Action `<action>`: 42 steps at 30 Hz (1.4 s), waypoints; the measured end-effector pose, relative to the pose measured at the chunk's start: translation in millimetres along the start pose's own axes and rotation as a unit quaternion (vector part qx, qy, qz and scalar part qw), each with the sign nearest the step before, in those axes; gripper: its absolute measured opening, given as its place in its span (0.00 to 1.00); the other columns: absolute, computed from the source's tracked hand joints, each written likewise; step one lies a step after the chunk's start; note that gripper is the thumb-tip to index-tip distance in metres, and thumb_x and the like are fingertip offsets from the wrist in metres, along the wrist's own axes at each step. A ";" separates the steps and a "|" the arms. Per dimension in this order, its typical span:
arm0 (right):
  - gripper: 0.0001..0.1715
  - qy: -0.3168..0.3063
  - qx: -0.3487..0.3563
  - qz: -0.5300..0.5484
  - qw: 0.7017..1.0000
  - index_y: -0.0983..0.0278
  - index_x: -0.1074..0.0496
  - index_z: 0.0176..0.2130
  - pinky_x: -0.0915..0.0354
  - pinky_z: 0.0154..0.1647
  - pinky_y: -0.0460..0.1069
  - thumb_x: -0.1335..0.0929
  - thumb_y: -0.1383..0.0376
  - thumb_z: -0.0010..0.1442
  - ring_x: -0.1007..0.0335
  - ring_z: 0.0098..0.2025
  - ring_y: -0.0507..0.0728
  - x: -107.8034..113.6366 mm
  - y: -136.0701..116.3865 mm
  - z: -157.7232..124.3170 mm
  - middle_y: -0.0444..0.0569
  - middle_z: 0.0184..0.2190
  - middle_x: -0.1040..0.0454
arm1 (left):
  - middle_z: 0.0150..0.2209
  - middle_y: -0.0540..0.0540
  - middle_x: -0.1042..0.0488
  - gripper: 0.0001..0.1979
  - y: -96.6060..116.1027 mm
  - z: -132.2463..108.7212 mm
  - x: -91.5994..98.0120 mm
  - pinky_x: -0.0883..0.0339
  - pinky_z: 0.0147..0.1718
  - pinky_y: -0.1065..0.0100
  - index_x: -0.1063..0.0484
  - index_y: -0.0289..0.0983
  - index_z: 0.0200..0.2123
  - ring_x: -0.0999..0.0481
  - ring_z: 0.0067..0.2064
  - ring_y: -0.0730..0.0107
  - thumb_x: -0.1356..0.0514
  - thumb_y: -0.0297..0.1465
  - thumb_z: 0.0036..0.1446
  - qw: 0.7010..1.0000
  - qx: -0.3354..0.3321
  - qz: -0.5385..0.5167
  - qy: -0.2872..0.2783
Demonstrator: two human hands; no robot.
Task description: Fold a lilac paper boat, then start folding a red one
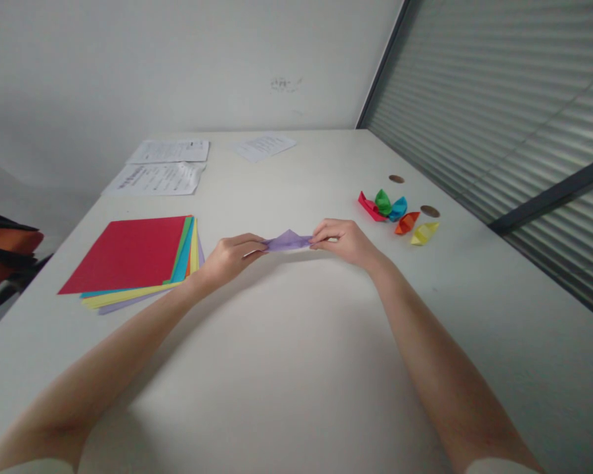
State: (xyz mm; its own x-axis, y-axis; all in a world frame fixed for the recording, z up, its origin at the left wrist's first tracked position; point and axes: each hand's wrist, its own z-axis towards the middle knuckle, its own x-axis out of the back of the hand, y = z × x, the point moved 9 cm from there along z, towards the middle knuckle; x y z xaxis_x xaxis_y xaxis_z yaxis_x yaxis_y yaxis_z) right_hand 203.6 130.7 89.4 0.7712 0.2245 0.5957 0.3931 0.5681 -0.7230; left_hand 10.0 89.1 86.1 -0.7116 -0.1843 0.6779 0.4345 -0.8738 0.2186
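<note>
Folded paper (289, 242): likely light, easily torn; we'd best grip its ends
Left hand (232, 255): pinches one end
Right hand (344, 241): pinches the other

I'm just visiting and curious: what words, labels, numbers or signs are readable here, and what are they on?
None can be read for certain.
Farther back-left sheet: print, too small and blurred.
Nearer back-left sheet: a bolder line and smaller print, too blurred.
Back-middle sheet: faint print, too blurred.
Wall marks: grey smudges, unreadable.
Purple folded paper: no writing seen.
</note>
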 end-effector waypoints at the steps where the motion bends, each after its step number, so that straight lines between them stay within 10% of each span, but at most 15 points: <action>1: 0.06 0.003 0.018 -0.021 1.000 0.62 0.20 0.30 0.36 0.34 0.49 0.28 0.62 0.56 0.30 0.32 0.53 0.6 -6.5 -0.1 0.48 0.31 0.25 | 0.38 0.43 0.20 0.06 0.4 -0.1 1.3 0.27 0.38 0.74 0.24 0.35 0.38 0.20 0.37 0.73 0.41 0.29 0.62 1.000 -0.001 0.009 0.004; 7: 0.13 -0.016 0.062 -0.103 0.993 0.60 0.21 0.44 0.34 0.39 0.50 0.31 0.60 0.60 0.31 0.37 0.54 -9.9 -20.2 -1.8 0.50 0.37 0.28 | 0.38 0.43 0.20 0.08 2.8 1.8 6.3 0.27 0.38 0.73 0.24 0.35 0.38 0.20 0.38 0.72 0.43 0.30 0.64 0.999 0.015 0.025 0.014; 32: 0.10 -0.009 0.063 -0.108 0.992 0.61 0.20 0.36 0.33 0.42 0.51 0.32 0.62 0.62 0.30 0.37 0.54 -17.7 -20.7 0.8 0.50 0.40 0.30 | 0.34 0.45 0.27 0.08 -7.7 5.5 -9.6 0.31 0.33 0.70 0.20 0.39 0.36 0.26 0.34 0.72 0.39 0.33 0.60 0.986 0.133 -0.096 -0.020; 42: 0.09 -0.012 0.010 -0.030 0.999 0.61 0.21 0.35 0.34 0.38 0.49 0.29 0.59 0.58 0.32 0.36 0.52 -24.4 -12.4 1.8 0.49 0.41 0.30 | 0.39 0.41 0.22 0.14 -21.6 -2.5 -32.1 0.26 0.39 0.67 0.21 0.35 0.36 0.22 0.39 0.66 0.36 0.40 0.55 0.909 0.296 -0.285 -0.069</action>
State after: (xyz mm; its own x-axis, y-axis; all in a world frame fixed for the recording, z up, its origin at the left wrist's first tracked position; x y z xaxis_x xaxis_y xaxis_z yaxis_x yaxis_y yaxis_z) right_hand 179.0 119.5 84.5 0.7344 0.2080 0.6461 0.4280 0.5969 -0.6786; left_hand 22.0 112.7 57.9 -0.8557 0.3175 0.4085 0.2662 -0.4069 0.8738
